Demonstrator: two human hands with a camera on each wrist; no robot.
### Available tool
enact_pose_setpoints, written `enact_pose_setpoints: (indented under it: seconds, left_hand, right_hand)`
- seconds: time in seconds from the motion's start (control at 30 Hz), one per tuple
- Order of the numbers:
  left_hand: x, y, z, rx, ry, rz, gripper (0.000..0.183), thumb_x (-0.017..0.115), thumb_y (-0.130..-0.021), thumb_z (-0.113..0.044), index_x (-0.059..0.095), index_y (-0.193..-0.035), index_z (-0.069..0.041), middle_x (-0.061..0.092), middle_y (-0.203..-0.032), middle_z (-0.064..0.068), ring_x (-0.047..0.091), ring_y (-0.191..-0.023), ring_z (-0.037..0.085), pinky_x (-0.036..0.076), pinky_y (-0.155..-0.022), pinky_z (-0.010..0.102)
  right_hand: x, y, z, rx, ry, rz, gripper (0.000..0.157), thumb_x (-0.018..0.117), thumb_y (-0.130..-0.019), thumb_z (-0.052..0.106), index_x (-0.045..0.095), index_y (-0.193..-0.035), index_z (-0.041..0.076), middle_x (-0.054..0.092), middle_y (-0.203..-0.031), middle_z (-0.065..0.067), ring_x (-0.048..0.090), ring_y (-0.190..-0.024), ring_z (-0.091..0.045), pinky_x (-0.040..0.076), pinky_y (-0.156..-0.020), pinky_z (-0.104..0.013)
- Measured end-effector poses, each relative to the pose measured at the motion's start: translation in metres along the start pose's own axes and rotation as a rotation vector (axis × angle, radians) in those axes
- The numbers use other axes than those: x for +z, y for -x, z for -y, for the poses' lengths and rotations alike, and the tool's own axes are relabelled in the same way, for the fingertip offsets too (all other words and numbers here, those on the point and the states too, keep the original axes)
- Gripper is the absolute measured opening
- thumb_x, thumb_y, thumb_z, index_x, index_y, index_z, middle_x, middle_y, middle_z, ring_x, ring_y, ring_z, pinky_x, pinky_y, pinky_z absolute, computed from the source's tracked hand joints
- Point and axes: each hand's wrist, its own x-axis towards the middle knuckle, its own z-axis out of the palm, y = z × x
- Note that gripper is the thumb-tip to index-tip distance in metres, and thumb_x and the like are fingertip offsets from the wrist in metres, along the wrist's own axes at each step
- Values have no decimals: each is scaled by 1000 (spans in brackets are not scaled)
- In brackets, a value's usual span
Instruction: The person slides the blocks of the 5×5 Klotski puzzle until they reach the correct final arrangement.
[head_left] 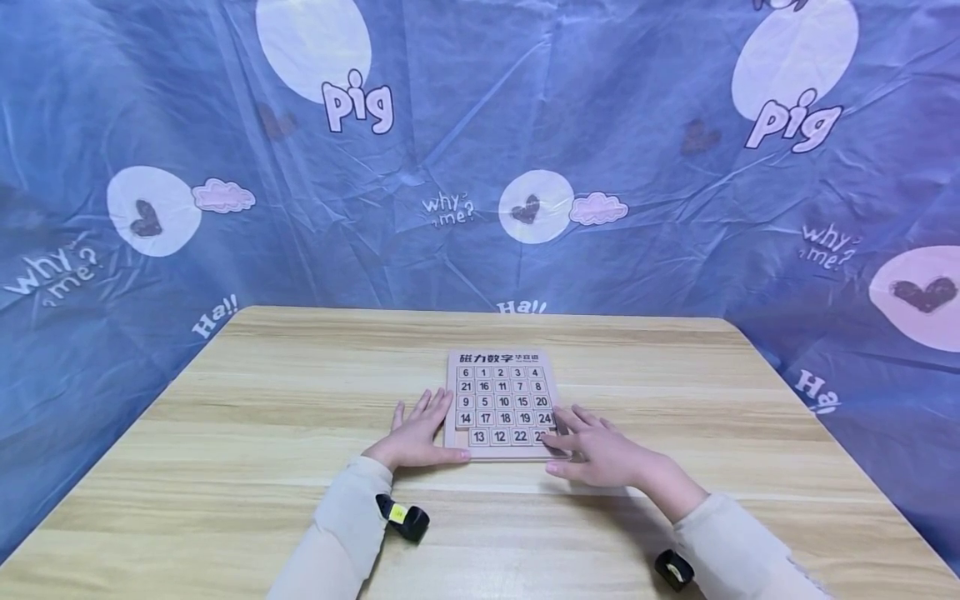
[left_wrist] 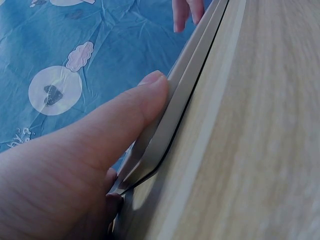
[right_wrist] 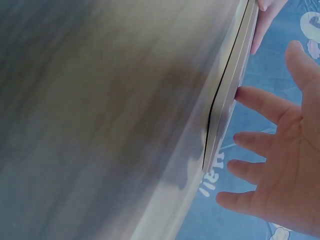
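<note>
A sliding number puzzle [head_left: 502, 454] with rows of numbered tiles lies flat on the table. Its bottom row shows 13, 12, 22 and a tile partly hidden by a finger, with a gap at the left end. My left hand [head_left: 416, 437] holds the lower left corner, the thumb on the front edge and the fingers along the left side. In the left wrist view the thumb [left_wrist: 145, 95] lies against the frame's rim. My right hand [head_left: 603, 450] has its fingers spread over the lower right corner; the index fingertip touches the bottom-right tile.
The wooden table [head_left: 300, 375] extends around the puzzle on all sides. Behind it hangs a blue printed cloth [head_left: 465, 125]. Black straps with small devices sit on the left sleeve [head_left: 348, 517] and the right sleeve [head_left: 742, 542].
</note>
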Motion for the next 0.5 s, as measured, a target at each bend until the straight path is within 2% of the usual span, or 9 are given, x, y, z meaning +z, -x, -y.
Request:
enact_pose_setpoints:
  seconds: [0.5]
  left_hand:
    - [-2,1,-1,-2,3,8,103,56,-65,-64,13,-139,-8,8,-142,10,0,-128,28,-10,-95,52]
  right_hand:
    - [5,-9,7,-23,-26,24,61,41,-82,55,49,-123,11,22,-136,-22,15,-121,-45,13,-89,-64]
